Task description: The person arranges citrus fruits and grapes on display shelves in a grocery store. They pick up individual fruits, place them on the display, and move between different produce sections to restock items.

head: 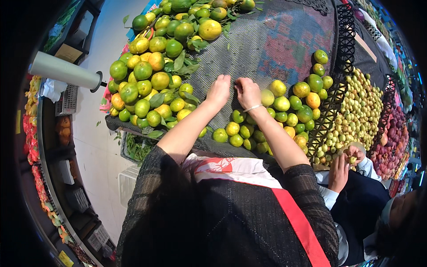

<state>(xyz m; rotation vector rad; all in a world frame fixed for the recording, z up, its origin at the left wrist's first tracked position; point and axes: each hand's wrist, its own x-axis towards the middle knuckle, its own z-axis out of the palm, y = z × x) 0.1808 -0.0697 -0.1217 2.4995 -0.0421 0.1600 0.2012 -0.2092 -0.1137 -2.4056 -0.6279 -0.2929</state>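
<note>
My left hand (219, 90) is over the grey-black mesh mat (213, 63), its fingers bent inward; nothing shows in it. Beside it, a small gap apart, my right hand (248, 92) has curled fingers, with a bracelet at the wrist; whether it pinches something small cannot be told. Green and yellow citrus fruits with leaves (143, 70) are heaped to the left of my left hand. A looser group of citrus fruits (282, 104) lies right of my right hand and under that forearm.
Another person's hands (347, 162) hold a small fruit at the right, by a heap of small yellow-green fruits (357, 106). Black lattice edging (328, 115) divides the heaps. A grey roll (66, 71) juts in at left. A crate of leaves (136, 147) stands below the display.
</note>
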